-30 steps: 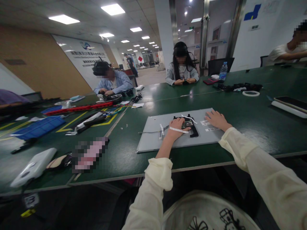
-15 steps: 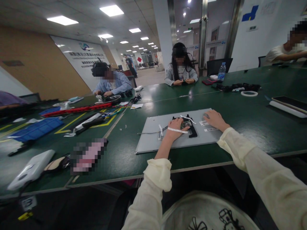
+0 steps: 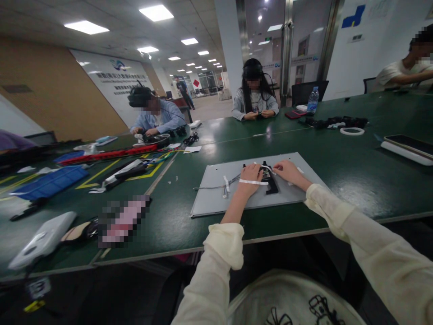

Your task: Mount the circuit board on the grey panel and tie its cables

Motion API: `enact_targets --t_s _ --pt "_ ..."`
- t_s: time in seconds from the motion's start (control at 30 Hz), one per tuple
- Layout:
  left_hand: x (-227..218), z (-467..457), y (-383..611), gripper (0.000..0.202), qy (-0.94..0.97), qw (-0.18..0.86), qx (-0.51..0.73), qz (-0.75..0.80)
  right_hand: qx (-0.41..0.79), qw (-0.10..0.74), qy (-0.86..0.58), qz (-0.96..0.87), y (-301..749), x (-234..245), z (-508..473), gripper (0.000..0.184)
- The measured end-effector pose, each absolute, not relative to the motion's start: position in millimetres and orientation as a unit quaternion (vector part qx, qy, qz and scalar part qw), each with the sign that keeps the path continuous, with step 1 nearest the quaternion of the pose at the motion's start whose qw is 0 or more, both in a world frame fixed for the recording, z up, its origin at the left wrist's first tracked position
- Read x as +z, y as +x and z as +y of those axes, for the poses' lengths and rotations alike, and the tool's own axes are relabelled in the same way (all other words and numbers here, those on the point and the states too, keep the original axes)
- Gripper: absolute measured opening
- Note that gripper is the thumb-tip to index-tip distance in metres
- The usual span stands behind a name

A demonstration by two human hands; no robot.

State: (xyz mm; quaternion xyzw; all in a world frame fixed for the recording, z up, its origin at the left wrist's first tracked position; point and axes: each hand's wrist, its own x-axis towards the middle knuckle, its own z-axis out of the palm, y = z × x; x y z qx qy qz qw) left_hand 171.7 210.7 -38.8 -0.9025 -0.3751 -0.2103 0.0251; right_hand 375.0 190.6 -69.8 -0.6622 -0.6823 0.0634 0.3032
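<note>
A grey flat panel lies on the green table, with a black bracket and a small circuit board on it. My left hand rests palm down over the left side of the board, fingers laid on it. Across its back runs a narrow white strip. At the bracket's upper right, my right hand pinches the end of a white tape strip. Grey cables with white tape pieces stretch left from the board. The left fingertips are partly hidden.
Left on the table are a pink pixelated object, a white device, a blue tray and long red parts. A tape roll, bottle and phone lie right. Co-workers sit across the table.
My right hand has moved left from the panel's right side to the bracket and closed on the white tape strip. My left hand has shifted slightly right, its fingers closer together.
</note>
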Motion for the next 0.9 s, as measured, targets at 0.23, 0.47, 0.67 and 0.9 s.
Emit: enact_targets --t_s 0.23,0.47,0.67,0.9 --pt "-45 216 172 0.033 -0.91 -0.017 -0.201 -0.362 0.079 0.291 -0.668 -0.68 375 -71 196 0.019" --pt "-45 215 170 0.034 -0.91 -0.025 -0.205 -0.359 0.114 0.292 -0.665 -0.678 375 -74 197 0.014" --pt "-48 218 170 0.034 -0.911 -0.025 -0.205 -0.356 0.121 0.33 -0.672 -0.652 375 -73 198 0.022" --pt "-51 220 170 0.035 -0.911 -0.021 -0.21 -0.355 0.095 0.318 -0.64 -0.692 369 -71 208 0.023"
